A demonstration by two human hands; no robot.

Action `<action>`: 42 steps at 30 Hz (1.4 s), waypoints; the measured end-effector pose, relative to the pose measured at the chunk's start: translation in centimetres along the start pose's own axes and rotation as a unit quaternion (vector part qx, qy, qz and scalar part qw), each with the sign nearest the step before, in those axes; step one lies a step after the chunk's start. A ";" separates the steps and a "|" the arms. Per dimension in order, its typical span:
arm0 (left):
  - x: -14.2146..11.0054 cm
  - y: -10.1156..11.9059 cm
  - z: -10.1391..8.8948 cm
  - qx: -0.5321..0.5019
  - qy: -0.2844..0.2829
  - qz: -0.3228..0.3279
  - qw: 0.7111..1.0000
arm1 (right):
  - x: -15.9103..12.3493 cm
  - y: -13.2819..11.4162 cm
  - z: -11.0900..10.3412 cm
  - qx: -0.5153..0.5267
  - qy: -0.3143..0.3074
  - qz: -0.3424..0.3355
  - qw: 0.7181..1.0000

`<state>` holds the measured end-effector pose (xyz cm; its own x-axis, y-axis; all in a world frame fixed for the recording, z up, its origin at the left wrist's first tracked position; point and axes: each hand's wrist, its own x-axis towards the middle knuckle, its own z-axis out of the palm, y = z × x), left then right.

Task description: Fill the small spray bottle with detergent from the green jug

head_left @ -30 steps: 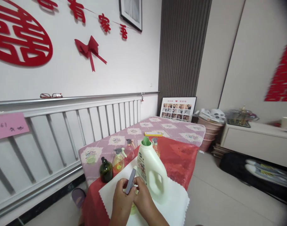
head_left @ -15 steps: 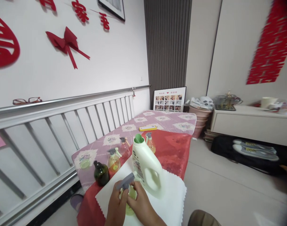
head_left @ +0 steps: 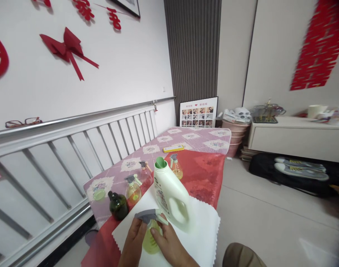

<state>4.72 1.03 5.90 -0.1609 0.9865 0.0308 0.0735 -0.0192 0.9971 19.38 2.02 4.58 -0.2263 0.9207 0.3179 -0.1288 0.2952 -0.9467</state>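
A spray bottle [head_left: 150, 243] with yellow-green liquid and a grey trigger head stands upright on a white scallop-edged mat [head_left: 198, 237]. My left hand [head_left: 134, 234] closes round its neck from the left, just under the spray head. From the right, my right hand [head_left: 169, 239] grips the neck and upper body, thumb across the front. Right behind it rises a large pale green jug [head_left: 172, 196] with a handle and an uncapped mouth, a green spout inside. To the left sit a dark green bottle [head_left: 118, 206] and another spray bottle [head_left: 134, 190] with yellowish liquid.
Farther back are a pinkish spray bottle [head_left: 145, 171], a yellow one [head_left: 177, 168] and a yellow-and-white box [head_left: 173, 148]. A pale green cap [head_left: 99, 194] lies on the purple tablecloth [head_left: 111, 172]. Red cloth [head_left: 201, 168] runs beneath the mat. White railings [head_left: 102, 144] border the left side.
The grey spray head has turned from a slant to nearly level, its trigger now pointing right. My right hand has shifted its grip around the bottle. The view has moved slightly.
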 end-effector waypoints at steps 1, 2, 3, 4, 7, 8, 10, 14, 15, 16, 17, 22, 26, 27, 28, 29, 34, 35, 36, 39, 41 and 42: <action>0.1 -0.4 0.2 -0.040 0.005 0.004 0.999 | 0.0 0.1 -0.1 0.015 -0.001 0.001 1.000; 0.2 -0.8 0.3 -0.078 0.003 -0.003 0.997 | 0.1 0.2 -0.3 0.030 -0.002 0.006 1.000; 0.3 -1.1 0.3 -0.104 -0.005 -0.017 0.994 | 0.1 0.1 -0.4 0.041 -0.001 0.016 0.999; 0.4 -1.3 0.2 -0.110 -0.013 -0.026 0.994 | 0.2 -0.1 -0.6 0.048 0.001 0.031 0.998; 0.5 -1.2 -0.2 -0.074 -0.046 -0.030 0.996 | 0.6 -1.2 -1.0 0.040 0.018 0.080 0.996; 0.5 -1.1 -0.4 -0.060 -0.054 -0.022 0.996 | 0.7 -1.6 -1.1 0.037 0.023 0.086 0.995; 0.4 -0.8 -0.4 -0.040 -0.054 -0.010 0.998 | 0.8 -2.1 -1.3 0.039 0.026 0.086 0.995; 0.2 -0.6 0.0 -0.016 -0.025 -0.005 1.000 | 1.0 -2.3 -1.2 0.084 0.003 0.071 0.994; 0.1 -0.5 0.1 -0.012 -0.019 -0.008 1.000 | 1.1 -2.1 -1.1 0.104 -0.003 0.076 0.992; 0.0 -0.5 0.2 -0.010 -0.018 -0.016 1.000 | 1.2 -1.9 -1.0 0.123 -0.007 0.084 0.989; -0.1 -0.5 0.2 -0.009 -0.018 -0.026 0.999 | 1.3 -1.8 -0.8 0.139 -0.010 0.094 0.986; 0.0 -1.0 0.0 -0.009 0.003 -0.046 0.999 | 2.2 -1.2 -0.7 0.116 -0.041 0.085 0.989; 0.2 -1.2 0.1 -0.020 -0.009 -0.012 1.000 | 2.7 -0.8 -1.5 0.060 -0.091 0.064 0.992; 0.2 -1.0 0.2 -0.022 -0.009 -0.007 1.000 | 2.8 -0.7 -1.8 0.049 -0.096 0.063 0.992; 0.2 -0.7 0.3 -0.023 -0.009 -0.006 1.000 | 2.8 -0.6 -2.0 0.034 -0.099 0.062 0.993; 0.2 -0.3 0.3 -0.020 -0.012 -0.008 1.000 | 2.8 -0.7 -2.2 0.017 -0.102 0.060 0.993; 0.1 0.8 0.5 0.010 -0.016 -0.013 1.000 | 2.9 -1.7 -2.7 -0.062 -0.126 0.041 0.989; 0.2 0.6 0.5 0.006 -0.009 -0.012 1.000 | 2.9 -2.0 -2.8 -0.075 -0.131 0.038 0.988; 0.3 0.2 0.5 0.000 0.000 -0.012 1.000 | 3.0 -2.4 -2.8 -0.087 -0.136 0.037 0.986; 0.9 -1.8 0.2 -0.016 0.036 -0.015 0.999 | 3.1 -3.4 -2.8 -0.113 -0.151 0.038 0.981; 1.2 -3.2 -0.2 -0.005 0.063 -0.017 0.998 | 3.2 -4.1 -2.8 -0.127 -0.160 0.037 0.978; 1.3 -3.7 -0.4 0.003 0.071 -0.017 0.997 | 3.2 -4.4 -2.8 -0.134 -0.162 0.034 0.977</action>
<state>3.83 2.33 2.24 -0.3019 0.9533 0.0075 0.0721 0.0150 0.9973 21.91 4.38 9.67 -0.5247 0.8242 0.2129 0.1454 0.3332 -0.9316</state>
